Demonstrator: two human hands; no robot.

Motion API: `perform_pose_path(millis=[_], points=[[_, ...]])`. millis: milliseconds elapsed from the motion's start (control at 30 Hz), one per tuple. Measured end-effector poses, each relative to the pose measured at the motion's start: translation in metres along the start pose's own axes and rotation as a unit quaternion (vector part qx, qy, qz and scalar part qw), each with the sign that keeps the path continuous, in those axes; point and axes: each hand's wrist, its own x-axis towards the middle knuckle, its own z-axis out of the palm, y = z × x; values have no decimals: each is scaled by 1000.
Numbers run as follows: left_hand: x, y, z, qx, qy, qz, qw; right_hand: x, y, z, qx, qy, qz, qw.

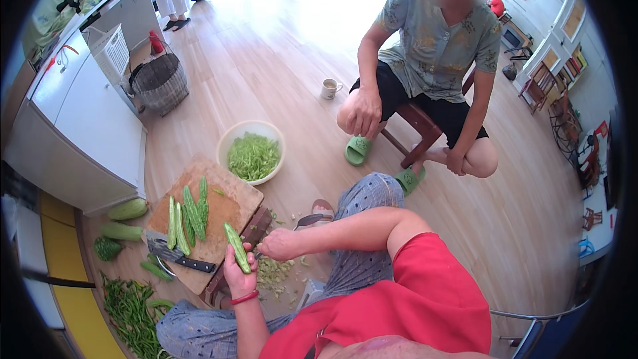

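Note:
My left hand (238,275), with a red band at its wrist, is closed around a halved bitter melon (236,247), cut face up. Close beside it, my right hand (280,244) is closed with its fingers together; anything in it is too small to make out. Several bitter melon pieces (193,213) lie on the wooden cutting board (218,189) to the left. A kitchen knife (189,262) with a black handle rests along the board's near edge. Pale scraps (274,274) are scattered on the floor below my hands.
A bowl (222,159) of sliced green vegetable stands beyond the board. Green chillies (129,312) and several gourds (123,231) lie on the floor at left. A person (435,46) sits opposite on a stool, near a cup (329,90). A basket (159,83) stands beside a white cabinet (83,119).

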Motion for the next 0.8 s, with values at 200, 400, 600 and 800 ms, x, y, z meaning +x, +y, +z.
perform_pose_path(millis=[200,400,600,800], points=[[2,-5,-7,-4,-1,-7,1000,-2,5,9,16,24,4,1000],[4,-8,-4,-25,-33,10,999,-11,4,-13,10,40,7,999],[7,-7,-17,-142,6,11,990,7,-3,-36,29,9,98,995],[0,-7,5,-122,-51,29,991,5,-13,-52,3,76,81,994]])
